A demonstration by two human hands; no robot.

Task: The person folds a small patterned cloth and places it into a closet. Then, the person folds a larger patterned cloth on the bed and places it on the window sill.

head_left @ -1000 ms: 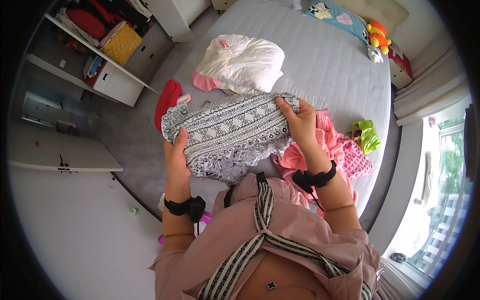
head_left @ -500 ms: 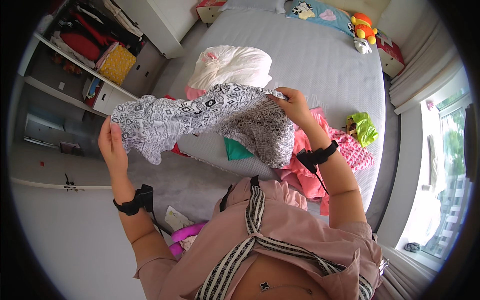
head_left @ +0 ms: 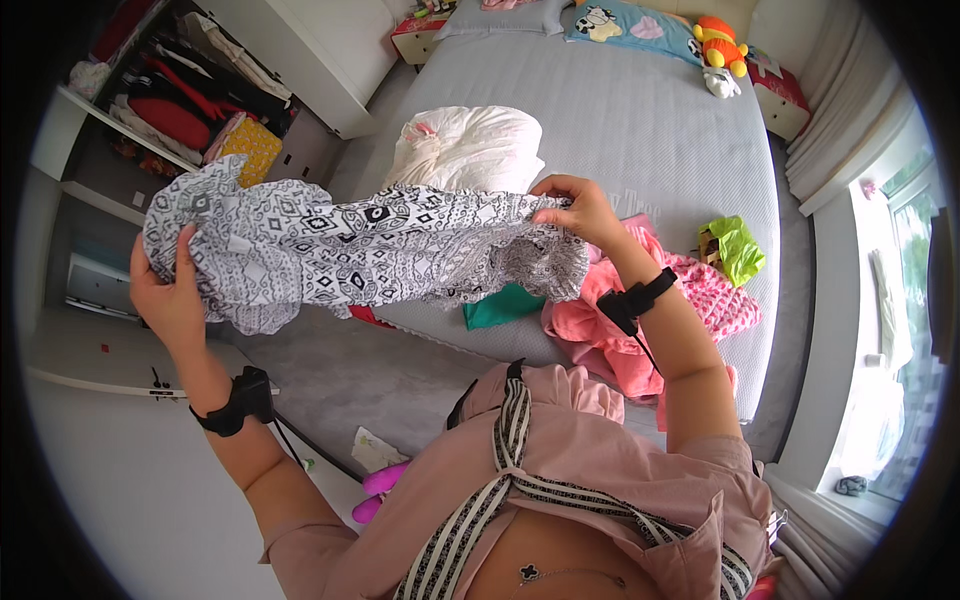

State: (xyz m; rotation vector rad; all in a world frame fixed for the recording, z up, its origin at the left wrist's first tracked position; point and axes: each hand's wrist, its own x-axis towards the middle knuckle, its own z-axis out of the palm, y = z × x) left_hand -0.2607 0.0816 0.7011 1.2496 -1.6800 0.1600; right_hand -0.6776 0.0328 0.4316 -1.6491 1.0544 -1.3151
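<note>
1. The wardrobe (head_left: 128, 127) is standing open at the upper left, and it is holding lots of clothes. Red clothes (head_left: 172, 122) are sitting in there, and a yellow bundle (head_left: 254, 152) with a pale pattern is sitting near them.
2. A bright green bag (head_left: 740, 252) is lying on the bed (head_left: 640, 130), on the right. Something brown is showing at its left side, but I cannot tell what it is.
3. The black-and-white patterned cloth (head_left: 370, 248) is hanging in the air between the two hands. Its left part is floating over the floor, and its right part is floating over the near end of the bed.
4. The cloth's long way is running from left to right, almost level. Its left end is looking wide and floppy, with one flap pointing up.
5. The left hand (head_left: 170, 290) is gripping the left end.
6. The right hand (head_left: 588, 212) is pinching the top edge near the right end.
7. Green cloth (head_left: 508, 307) and pink clothes (head_left: 625, 325) are lying below.
</note>
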